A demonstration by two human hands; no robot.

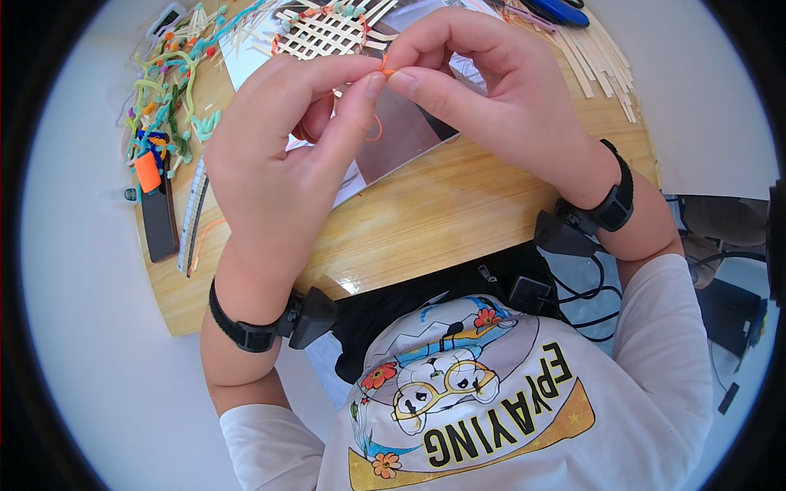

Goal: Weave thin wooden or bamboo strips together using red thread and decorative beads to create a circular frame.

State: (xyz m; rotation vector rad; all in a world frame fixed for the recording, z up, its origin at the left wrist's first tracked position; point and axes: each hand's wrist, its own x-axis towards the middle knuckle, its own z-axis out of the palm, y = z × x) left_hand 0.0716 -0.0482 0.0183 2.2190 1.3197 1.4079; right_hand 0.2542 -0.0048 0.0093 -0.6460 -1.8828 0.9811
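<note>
Above the table, my left hand and my right hand meet with thumbs and forefingers pinched together. Between their fingertips runs a thin orange string, held by both. A loose curl of it hangs below my left thumb. Just beyond my fingers lies a round piece woven from pale flat strips, its rim wrapped in orange and teal; my left hand partly covers its near side. Whether the string joins that rim cannot be made out. Under my hands are printed sheets with a grey-brown picture.
At the left lie a tangle of coloured cords, an orange block, a dark flat case and a ruler. Pale flat strips fan out at the far right, near a blue-handled tool. Black cables hang below the table edge.
</note>
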